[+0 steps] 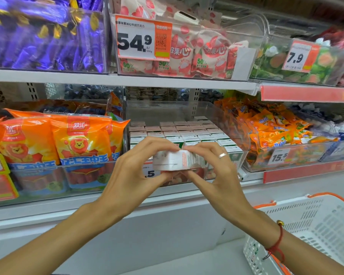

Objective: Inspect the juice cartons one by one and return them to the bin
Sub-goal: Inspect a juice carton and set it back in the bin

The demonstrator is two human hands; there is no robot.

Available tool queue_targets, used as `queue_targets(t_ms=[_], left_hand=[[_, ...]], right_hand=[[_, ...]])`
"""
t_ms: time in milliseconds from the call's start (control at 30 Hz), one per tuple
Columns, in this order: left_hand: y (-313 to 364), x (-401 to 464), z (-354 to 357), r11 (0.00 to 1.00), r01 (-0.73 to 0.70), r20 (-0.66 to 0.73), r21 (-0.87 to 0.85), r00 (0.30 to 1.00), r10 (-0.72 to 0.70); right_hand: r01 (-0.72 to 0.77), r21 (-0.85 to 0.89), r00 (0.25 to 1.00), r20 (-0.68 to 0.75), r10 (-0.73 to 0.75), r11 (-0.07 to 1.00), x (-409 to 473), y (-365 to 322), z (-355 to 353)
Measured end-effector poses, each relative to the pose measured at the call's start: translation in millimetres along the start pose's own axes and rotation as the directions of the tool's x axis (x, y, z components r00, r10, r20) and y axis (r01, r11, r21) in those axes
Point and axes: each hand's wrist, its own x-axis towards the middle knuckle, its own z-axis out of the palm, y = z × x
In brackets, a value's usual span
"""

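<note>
Nearest, at the lower right, stands a white shopping basket (314, 231) with orange handles, on the pale ledge below the shelves. Above the ledge both hands are raised in front of the middle shelf. The left hand (131, 171) pinches the left end of a small juice carton (177, 160) between curled fingers above and thumb below; the right hand (216, 167), wearing a ring, grasps its right end the same way. The carton lies on its side, held in the air just in front of the clear bin (232, 120), not resting on anything.

Behind it, the bin holds rows of like cartons (187, 132) standing upright, packed close. This looks like the inspecting step on one carton; it is not yet returned. How many of the rest are already checked cannot be told.

Left of the bin lie orange sausage packs (54, 139), right of it orange snack bags (270, 126).
</note>
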Motion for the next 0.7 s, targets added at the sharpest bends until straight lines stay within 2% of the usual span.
queue_targets(t_ms=[200,300,367,467,600,700], left_hand=[[-13,4,2,0.966,0.204,-0.039,-0.16,0.976,-0.213],[-26,14,10,0.944,0.287,-0.125,-0.165,0.943,-0.309],[-33,24,18,0.92,0.344,-0.17,-0.189,0.911,-0.376],[-45,38,35,0.88,0.426,-0.178,-0.211,0.868,-0.463],[-59,53,47,0.822,0.527,-0.105,-0.217,0.824,-0.556],[-68,63,38,0.836,0.542,-0.025,-0.088,0.838,-0.545]], right_hand=[[-0.016,-0.032,0.998,0.066,0.018,0.999,20,22,10],[-0.212,-0.117,0.968,0.109,0.225,0.97,26,50,12],[-0.275,-0.269,0.934,0.152,0.322,0.923,24,70,10],[-0.178,-0.457,0.931,0.209,0.3,0.871,20,84,8],[-0.127,-0.498,0.938,0.221,0.267,0.858,19,85,8],[-0.081,-0.509,0.941,0.243,0.234,0.857,18,85,6]])
